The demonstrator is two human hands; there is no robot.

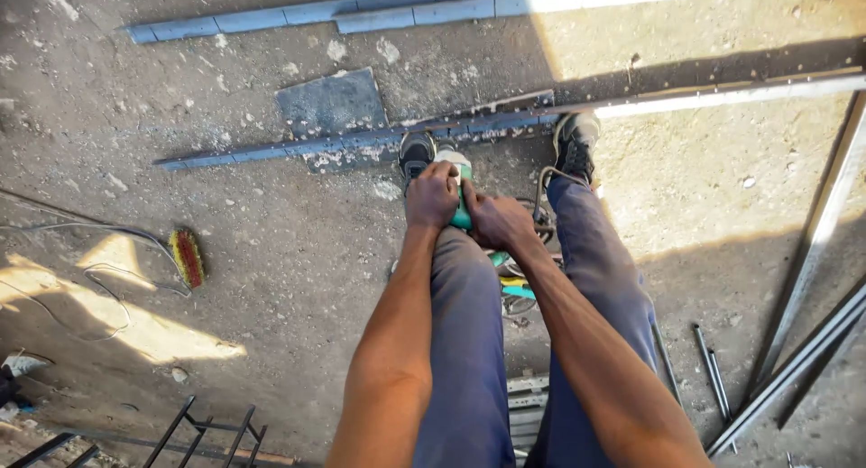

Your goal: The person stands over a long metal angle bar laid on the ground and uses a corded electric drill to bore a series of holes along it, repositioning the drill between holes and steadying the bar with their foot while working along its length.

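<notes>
both hands, left hand point(431, 196) and right hand point(498, 221), clenched on a green grinder point(462, 217) at the steel bar point(361, 143); steady lowering judged next

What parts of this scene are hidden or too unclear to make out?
Head view only:
- Green power tool: mostly covered by the left hand and right hand; its working end is unseen.
- Where the tool meets the long metal bar: hidden behind the hands.
- Black metal frame: cut off by the bottom edge.
- Brush: too small to show detail.
- Thin rods: partly in shadow.
</notes>
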